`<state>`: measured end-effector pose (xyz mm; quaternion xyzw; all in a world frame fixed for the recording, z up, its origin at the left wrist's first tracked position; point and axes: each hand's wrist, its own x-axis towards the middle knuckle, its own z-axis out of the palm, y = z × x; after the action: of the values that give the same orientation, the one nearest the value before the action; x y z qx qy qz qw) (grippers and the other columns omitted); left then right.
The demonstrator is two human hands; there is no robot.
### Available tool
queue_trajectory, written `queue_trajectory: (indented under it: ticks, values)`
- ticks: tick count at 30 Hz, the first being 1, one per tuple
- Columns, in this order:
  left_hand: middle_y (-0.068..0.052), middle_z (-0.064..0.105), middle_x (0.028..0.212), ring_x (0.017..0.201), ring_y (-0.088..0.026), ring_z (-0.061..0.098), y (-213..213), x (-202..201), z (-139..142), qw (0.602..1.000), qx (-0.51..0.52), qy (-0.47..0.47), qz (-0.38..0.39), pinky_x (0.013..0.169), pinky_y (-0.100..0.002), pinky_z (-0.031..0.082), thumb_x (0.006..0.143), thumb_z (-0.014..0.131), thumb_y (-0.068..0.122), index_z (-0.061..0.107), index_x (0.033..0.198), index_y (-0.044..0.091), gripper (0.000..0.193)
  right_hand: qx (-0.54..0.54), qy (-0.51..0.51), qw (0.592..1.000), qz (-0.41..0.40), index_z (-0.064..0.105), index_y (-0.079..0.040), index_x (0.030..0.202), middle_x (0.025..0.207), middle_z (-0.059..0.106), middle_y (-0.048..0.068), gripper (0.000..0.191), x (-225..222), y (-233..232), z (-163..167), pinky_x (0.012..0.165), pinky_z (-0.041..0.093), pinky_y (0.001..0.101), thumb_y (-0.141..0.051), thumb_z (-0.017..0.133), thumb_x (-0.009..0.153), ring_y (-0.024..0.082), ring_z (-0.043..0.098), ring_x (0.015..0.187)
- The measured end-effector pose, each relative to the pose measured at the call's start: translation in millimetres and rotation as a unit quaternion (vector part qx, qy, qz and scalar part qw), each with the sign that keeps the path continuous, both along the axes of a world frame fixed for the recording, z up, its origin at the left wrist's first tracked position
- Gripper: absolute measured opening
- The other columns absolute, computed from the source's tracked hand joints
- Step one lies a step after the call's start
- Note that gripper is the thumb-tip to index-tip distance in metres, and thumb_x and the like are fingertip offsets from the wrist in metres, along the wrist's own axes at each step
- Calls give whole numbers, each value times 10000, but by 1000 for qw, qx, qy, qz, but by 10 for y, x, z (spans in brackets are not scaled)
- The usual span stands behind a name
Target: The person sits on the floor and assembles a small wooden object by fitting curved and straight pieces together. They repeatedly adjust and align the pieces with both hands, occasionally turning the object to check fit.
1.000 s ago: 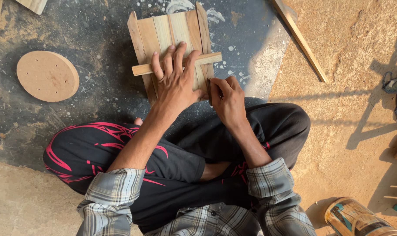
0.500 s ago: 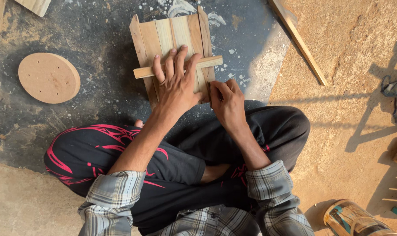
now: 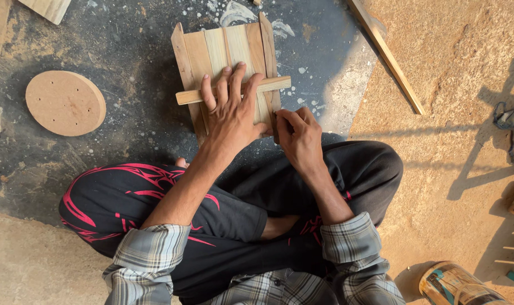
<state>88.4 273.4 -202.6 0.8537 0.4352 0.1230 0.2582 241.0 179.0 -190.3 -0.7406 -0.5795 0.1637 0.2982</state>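
I see my left hand (image 3: 230, 116) pressed flat, fingers spread, on the pale wooden slat panel (image 3: 226, 59) lying on the dark floor (image 3: 132, 118), its thin cross batten (image 3: 274, 83) already laid across, while my right hand (image 3: 299, 135) pinches the panel's near corner, fastening seemingly unfinished.

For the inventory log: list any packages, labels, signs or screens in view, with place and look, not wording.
Labelled can: bottom right corner on the sandy floor, lying on its side, cylindrical, with a wrap in teal, orange and cream.
No signs or screens in view.
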Motion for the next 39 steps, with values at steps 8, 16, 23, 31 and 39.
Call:
queue_trajectory:
  ticks: [8,16,23,31,39]
  values:
    - [-235,382,1558,1467,-444,309,16,15,-38,1000,-6,-5,2,1180,-679,52,516,989,487,436,1472,142,1157,-21,14,1000,-18,773,-12,1077,843,647,111,144,89,7,-46,575,530,316,-48,741,942,177,651,657]
    - [-239,382,1561,1466,-444,310,49,3,-67,1000,-8,-8,-1,1181,-683,42,520,977,537,439,1473,146,1162,-74,159,978,-111,774,0,1046,882,698,62,124,423,43,-9,588,565,266,-88,730,971,110,697,714]
    - [-240,380,1561,1465,-448,304,59,28,-61,1000,-9,-9,1,1176,-678,41,520,977,533,438,1474,150,1160,-70,115,990,-35,749,-2,1115,911,711,86,178,256,65,-34,664,586,274,-60,739,946,134,724,765]
    - [-241,379,1559,1462,-452,307,51,34,-52,1000,-10,-7,2,1173,-687,42,529,974,532,427,1475,145,1159,4,18,1000,0,746,-26,1136,1045,718,121,179,127,45,54,713,618,316,-43,736,958,231,762,853]
    - [-226,395,1566,1468,-436,318,46,27,-79,1000,7,-10,3,1187,-674,53,528,989,480,446,1481,156,1144,-46,22,999,9,722,0,1127,1069,718,161,153,64,96,21,720,632,343,-35,704,979,282,759,861]
